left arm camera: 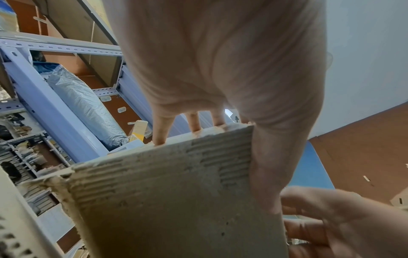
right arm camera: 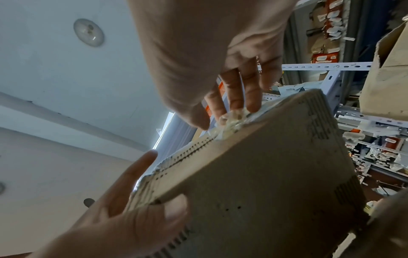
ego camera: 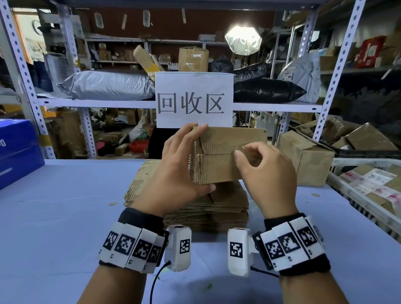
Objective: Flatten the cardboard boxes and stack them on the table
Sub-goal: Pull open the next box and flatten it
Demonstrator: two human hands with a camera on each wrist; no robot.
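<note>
table (ego camera: pixel 54 214) bare at left, basket (ego camera: pixel 354 195) (full) blocks right

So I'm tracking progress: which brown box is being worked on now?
The small box held up in both hands, left hand and right hand; the bigger box sits untouched on the table.

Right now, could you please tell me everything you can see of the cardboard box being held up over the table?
The cardboard box is small, brown and still assembled, its skin worn so the corrugation shows in patches. Its two flaps meet in a seam facing the head camera. It is held in the air above the stack of flattened cardboard. The left hand grips its left end, thumb beneath and fingers over the top. The right hand pinches crumpled clear tape at the seam.
</note>
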